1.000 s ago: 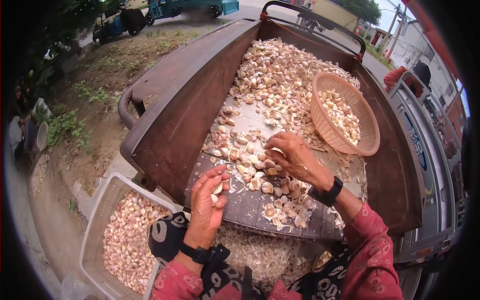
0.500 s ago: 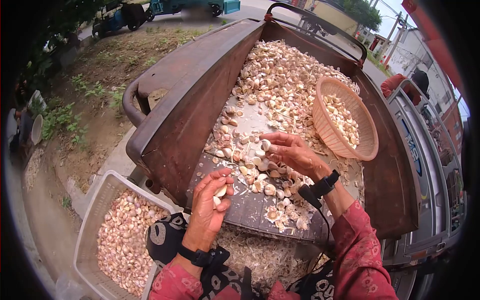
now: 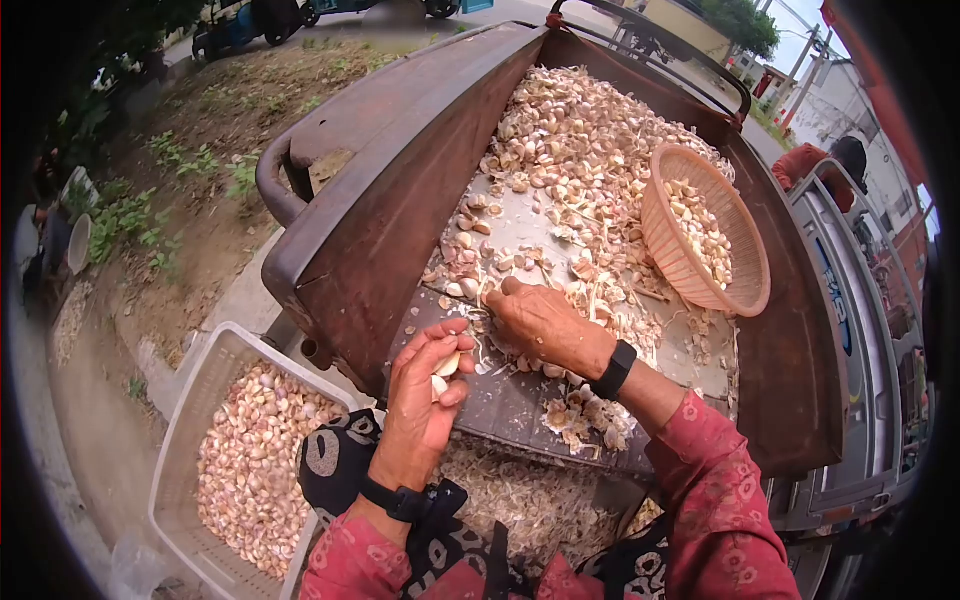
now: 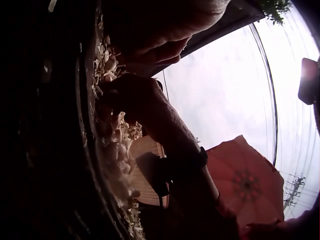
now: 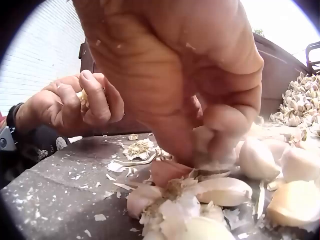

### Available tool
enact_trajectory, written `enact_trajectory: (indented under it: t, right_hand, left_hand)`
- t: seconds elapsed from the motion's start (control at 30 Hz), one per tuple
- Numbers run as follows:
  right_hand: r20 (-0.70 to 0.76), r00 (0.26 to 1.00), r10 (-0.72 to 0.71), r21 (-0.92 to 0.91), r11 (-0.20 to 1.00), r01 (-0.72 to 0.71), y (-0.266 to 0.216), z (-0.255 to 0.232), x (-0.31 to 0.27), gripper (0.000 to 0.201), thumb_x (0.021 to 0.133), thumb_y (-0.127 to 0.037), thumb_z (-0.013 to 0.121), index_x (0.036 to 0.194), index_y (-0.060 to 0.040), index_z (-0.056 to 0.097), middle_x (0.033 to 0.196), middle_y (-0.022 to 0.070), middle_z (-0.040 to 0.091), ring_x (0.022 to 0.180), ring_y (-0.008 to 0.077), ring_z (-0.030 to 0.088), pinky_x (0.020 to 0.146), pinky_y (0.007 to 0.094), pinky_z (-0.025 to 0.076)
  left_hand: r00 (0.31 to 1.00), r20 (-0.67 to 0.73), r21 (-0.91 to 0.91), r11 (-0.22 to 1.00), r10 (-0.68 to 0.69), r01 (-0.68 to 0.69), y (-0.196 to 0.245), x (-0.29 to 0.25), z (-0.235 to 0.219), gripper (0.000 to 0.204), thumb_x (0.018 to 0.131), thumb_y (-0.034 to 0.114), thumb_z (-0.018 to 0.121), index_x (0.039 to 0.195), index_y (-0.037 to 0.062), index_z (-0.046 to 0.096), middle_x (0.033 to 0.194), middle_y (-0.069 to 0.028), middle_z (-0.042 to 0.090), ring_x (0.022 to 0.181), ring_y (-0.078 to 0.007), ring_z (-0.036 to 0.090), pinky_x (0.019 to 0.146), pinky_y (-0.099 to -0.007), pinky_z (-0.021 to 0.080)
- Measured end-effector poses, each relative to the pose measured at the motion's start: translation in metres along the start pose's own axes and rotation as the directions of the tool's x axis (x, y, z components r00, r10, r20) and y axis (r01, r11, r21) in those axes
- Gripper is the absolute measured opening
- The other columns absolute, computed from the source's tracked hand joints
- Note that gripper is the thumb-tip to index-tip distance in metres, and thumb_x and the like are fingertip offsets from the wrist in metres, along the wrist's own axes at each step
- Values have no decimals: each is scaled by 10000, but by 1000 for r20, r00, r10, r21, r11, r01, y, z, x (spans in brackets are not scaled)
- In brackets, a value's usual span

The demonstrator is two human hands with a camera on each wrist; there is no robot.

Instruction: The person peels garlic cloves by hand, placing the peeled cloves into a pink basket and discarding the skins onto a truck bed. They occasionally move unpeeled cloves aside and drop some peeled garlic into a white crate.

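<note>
Left hand (image 3: 425, 385) holding cloves (image 3: 447, 366), right hand (image 3: 550, 325) pinching garlic (image 5: 202, 137), basket (image 3: 668, 245) nearby.

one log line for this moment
left hand: holds cloves | right hand: fingers down at loose garlic | basket: tilted, holds garlic | crate: holds garlic

1 overhead, 2 low wrist views, shared hands

From my remote seat, I had the left hand (image 3: 422, 390) turned palm inward, its fingers curled and pointing between twelve and one o'clock. I saw the right hand (image 3: 548, 325) at two o'clock from it, knuckles up, fingers bent downward, with the right forearm (image 3: 655, 400) running back from its wrist toward four o'clock.
</note>
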State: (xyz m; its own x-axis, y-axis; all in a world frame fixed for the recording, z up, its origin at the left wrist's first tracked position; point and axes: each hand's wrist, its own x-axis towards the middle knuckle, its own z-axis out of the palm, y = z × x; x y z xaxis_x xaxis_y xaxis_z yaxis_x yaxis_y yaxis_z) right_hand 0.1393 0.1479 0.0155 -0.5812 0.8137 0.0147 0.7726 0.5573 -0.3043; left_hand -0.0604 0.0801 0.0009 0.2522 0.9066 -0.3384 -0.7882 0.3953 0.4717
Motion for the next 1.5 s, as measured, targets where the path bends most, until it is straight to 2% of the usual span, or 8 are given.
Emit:
enact_trajectory:
  t: [0.53, 0.7, 0.77, 0.87, 1.03, 1.1, 1.27, 1.5]
  right_hand:
    - [-30, 995, -95, -290, 953, 83, -21, 2, -29, 347, 751, 10, 627, 1074, 46, 502, 1014, 205, 590, 956, 358, 608, 776, 427, 512]
    - [-164, 985, -53, 174, 981, 81, 7, -13, -38, 283, 902, -120, 635, 1136, -13, 516, 1015, 121, 554, 905, 271, 579, 737, 357, 467]
    - [44, 955, 293, 908, 387, -160, 19, -33, -40, 193, 985, -154, 580, 1132, -36, 537, 1039, 48, 568, 901, 138, 608, 823, 303, 544]
    - [44, 924, 379, 997, 46, -66, 23, -55, -38, 229, 985, -199, 571, 1120, -15, 553, 982, 50, 569, 872, 142, 630, 752, 258, 562]
    - [181, 933, 310, 910, 308, -279, 46, -35, -20, 209, 949, -130, 583, 1118, -8, 597, 1024, 102, 616, 837, 192, 639, 706, 320, 538]
    - [49, 982, 181, 98, 978, -185, 35, -32, -5, 194, 879, -93, 621, 1051, -8, 651, 937, 150, 622, 838, 277, 624, 724, 378, 515]
    - [-66, 997, 36, -27, 999, -38, 31, 1, 0, 186, 709, 64, 631, 872, 42, 544, 887, 257, 538, 807, 440, 593, 685, 474, 473]
    - [-284, 957, 63, 170, 985, -15, 21, -10, -21, 167, 815, -21, 622, 954, 28, 543, 821, 127, 549, 705, 257, 576, 602, 348, 453]
  left_hand:
    - [1000, 3, 21, 1000, 16, -16, -7, 7, -6, 201, 925, 33, 566, 1121, -9, 576, 888, -79, 629, 701, -137, 611, 396, -174, 384]
    - [1000, 13, 31, 999, 18, -18, -8, 5, -6, 188, 929, 29, 562, 1113, -3, 582, 895, -80, 632, 705, -134, 614, 402, -175, 384]
    - [1000, 22, 20, 1000, 15, -15, -7, 3, -5, 188, 930, 28, 561, 1114, -1, 582, 896, -80, 633, 704, -130, 614, 404, -175, 384]
    - [999, 37, 23, 1000, 3, -4, -7, -1, 1, 190, 930, 27, 559, 1117, 0, 582, 897, -77, 634, 702, -124, 612, 408, -175, 385]
    - [999, 31, 37, 999, -10, 9, -9, 1, 2, 197, 931, 28, 557, 1125, 0, 582, 897, -71, 635, 699, -109, 609, 413, -171, 386]
    - [999, 41, 40, 999, 0, -1, -8, 1, 0, 202, 931, 30, 557, 1129, 1, 584, 898, -67, 636, 700, -99, 606, 414, -171, 386]
    - [990, 139, 56, 998, 13, -21, -17, 9, -14, 224, 953, 126, 586, 1165, 52, 598, 937, -9, 630, 730, -47, 574, 442, -139, 341]
    - [978, 204, 98, 994, 30, -51, -32, 16, -11, 252, 976, 227, 598, 1164, 58, 589, 869, 25, 592, 694, -14, 552, 394, -117, 300]
